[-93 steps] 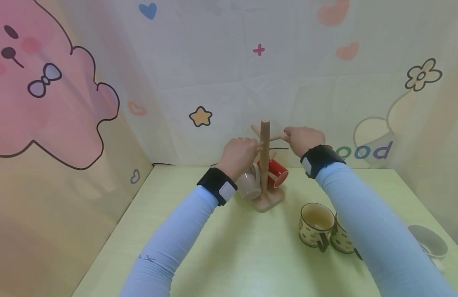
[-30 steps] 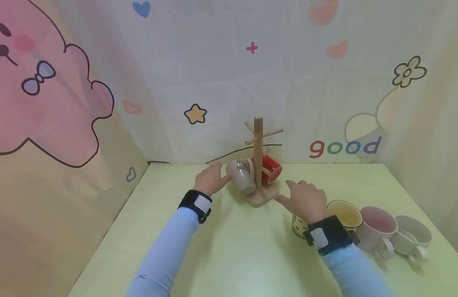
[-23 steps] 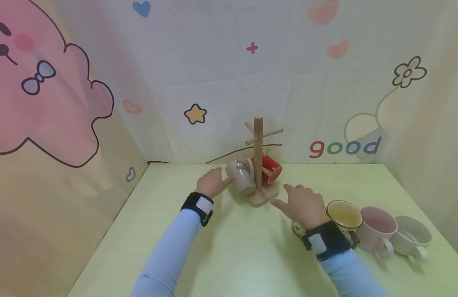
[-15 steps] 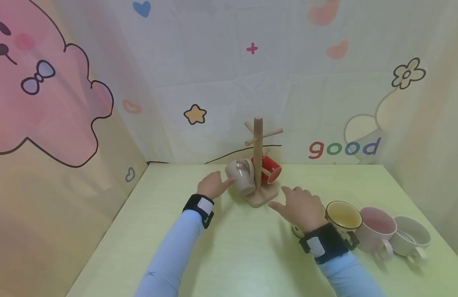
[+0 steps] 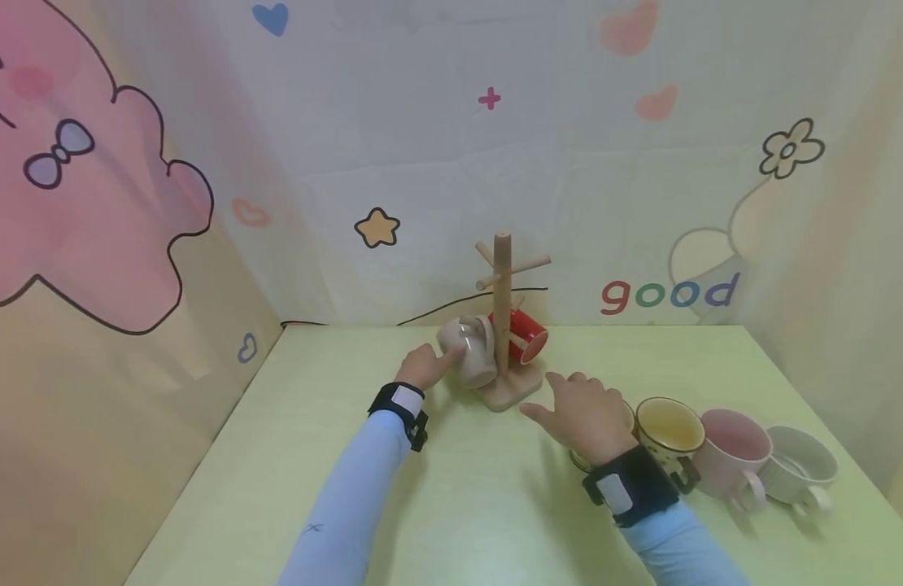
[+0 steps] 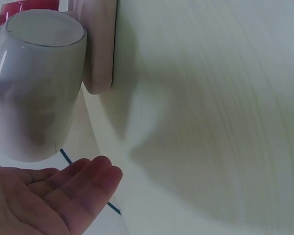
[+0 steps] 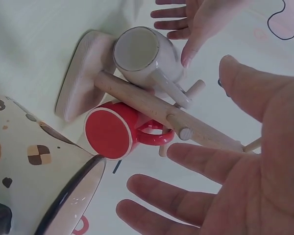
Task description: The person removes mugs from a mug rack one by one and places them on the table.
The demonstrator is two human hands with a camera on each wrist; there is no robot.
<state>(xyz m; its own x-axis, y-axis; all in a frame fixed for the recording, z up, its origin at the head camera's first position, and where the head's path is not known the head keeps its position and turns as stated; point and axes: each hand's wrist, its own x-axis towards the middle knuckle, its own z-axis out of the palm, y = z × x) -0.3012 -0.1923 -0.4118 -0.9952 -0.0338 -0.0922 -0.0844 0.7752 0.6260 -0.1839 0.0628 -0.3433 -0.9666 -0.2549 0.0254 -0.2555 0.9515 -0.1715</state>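
Toward two o'clock from the person, on the pale green table (image 5: 459,521), stand a pale ribbed mug (image 5: 797,465), a pink mug (image 5: 731,448), a yellow-lined patterned mug (image 5: 669,425) and a second patterned mug (image 7: 49,152), partly hidden by the right hand (image 5: 586,415). That hand, at one o'clock, has thumb and fingers spread wide. Near twelve, the left hand (image 5: 424,366), also wide, is just beside a tilted grey mug (image 5: 477,363) hanging at nine o'clock on a wooden rack (image 5: 502,325); whether they touch I cannot tell. At the rack's two o'clock hangs a red mug (image 5: 528,334), before a printed cloth (image 5: 554,187).
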